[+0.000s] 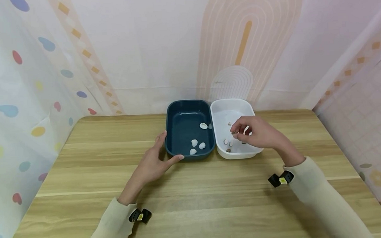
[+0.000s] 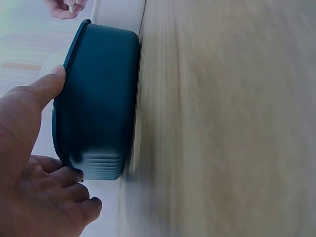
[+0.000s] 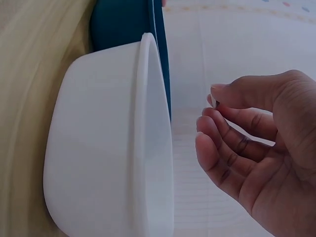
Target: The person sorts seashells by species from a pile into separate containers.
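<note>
A dark teal plastic bin (image 1: pixel 186 128) stands at the back middle of the table, with several white seashells (image 1: pixel 194 143) inside. My left hand (image 1: pixel 154 162) holds its near left corner, thumb on the front rim and fingertips at the left side. Right beside it is a white plastic bin (image 1: pixel 220 132), where several smaller pale and brown shells (image 1: pixel 228 150) lie. Above the white bin, my right hand (image 1: pixel 255 132) pinches a small shell (image 3: pixel 215 102) between thumb and index finger; the other fingers are loosely curled. Most of that shell is hidden by the fingertips.
Both bins stand on a wood-grain table (image 1: pixel 193 203) close to the patterned back curtain (image 1: pixel 150 54). More curtain hangs along the left and right sides. A small black device is strapped at each sleeve cuff (image 1: pixel 301 174).
</note>
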Available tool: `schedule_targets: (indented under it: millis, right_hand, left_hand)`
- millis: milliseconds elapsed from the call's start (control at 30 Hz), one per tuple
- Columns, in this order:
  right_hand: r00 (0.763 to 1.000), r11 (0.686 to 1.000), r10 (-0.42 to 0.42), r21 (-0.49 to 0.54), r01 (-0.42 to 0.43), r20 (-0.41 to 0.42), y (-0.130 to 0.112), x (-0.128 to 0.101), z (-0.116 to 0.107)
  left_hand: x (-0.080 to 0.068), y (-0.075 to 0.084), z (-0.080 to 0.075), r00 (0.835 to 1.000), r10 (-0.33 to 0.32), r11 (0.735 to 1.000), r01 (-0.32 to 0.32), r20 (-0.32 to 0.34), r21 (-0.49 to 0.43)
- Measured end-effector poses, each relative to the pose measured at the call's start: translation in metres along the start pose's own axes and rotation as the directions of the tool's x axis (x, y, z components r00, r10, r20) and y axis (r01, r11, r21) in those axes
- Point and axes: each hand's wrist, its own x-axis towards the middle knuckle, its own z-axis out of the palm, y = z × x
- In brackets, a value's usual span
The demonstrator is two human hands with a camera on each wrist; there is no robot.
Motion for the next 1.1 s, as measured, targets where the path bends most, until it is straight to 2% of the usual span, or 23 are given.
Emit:
schedule_targets:
  millis: [367,767,1100]
  right_hand:
    - [0.999,0.999,0.006,-0.038,-0.008,-0.039,0.010,0.013,-0.011]
    - [0.991,0.990,0.129,-0.060,-0.131,-0.032,0.019,0.023,-0.010]
    - [0.979,0.977,0.204,-0.056,-0.205,-0.029,0.025,0.022,-0.007]
  left_hand:
    - [0.000,0.000,0.000,1.000,-0.002,1.000,0.002,0.003,-0.006]
    - [0.001,-0.004,-0.001,1.000,0.003,1.000,-0.003,0.001,0.000]
    - [-0.001,-0.003,-0.001,1.000,0.000,1.000,0.000,-0.005,0.006]
